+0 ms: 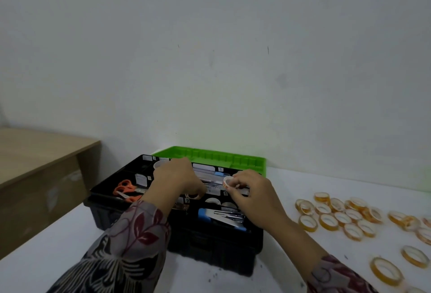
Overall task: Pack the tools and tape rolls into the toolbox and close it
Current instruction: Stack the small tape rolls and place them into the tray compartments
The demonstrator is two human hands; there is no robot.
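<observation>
Two patterned sleeves point(130, 246) enter from the bottom of the frame over a white table point(46, 257). At the lower right, many loose tape rolls point(338, 218) lie flat on the table, some touching or overlapping, well apart from the box.

In the lower centre stands the black toolbox point(210, 248), open, with a divided tray on top. A blue-handled tool point(219, 217) lies in the tray's near compartment, just under the right wrist.

The right hand point(251, 197) hangs over the right half of the tray. Its thumb and fingers pinch a small tape roll point(228, 182), tilted on edge above the compartments.

The left hand point(177, 180) reaches over the middle of the tray with its fingers curled downward. Whether they grip anything cannot be told.

Orange scissors point(127, 190) lie in the tray's left compartment, left of that hand. White labels mark several compartments, and the far ones hold items too blurred to name.

Behind the tray the green lid point(210, 157) is folded back, its ribbed inside facing up. A wooden cabinet point(35, 152) stands at the left edge, and a pale wall point(210, 47) fills the upper frame.
</observation>
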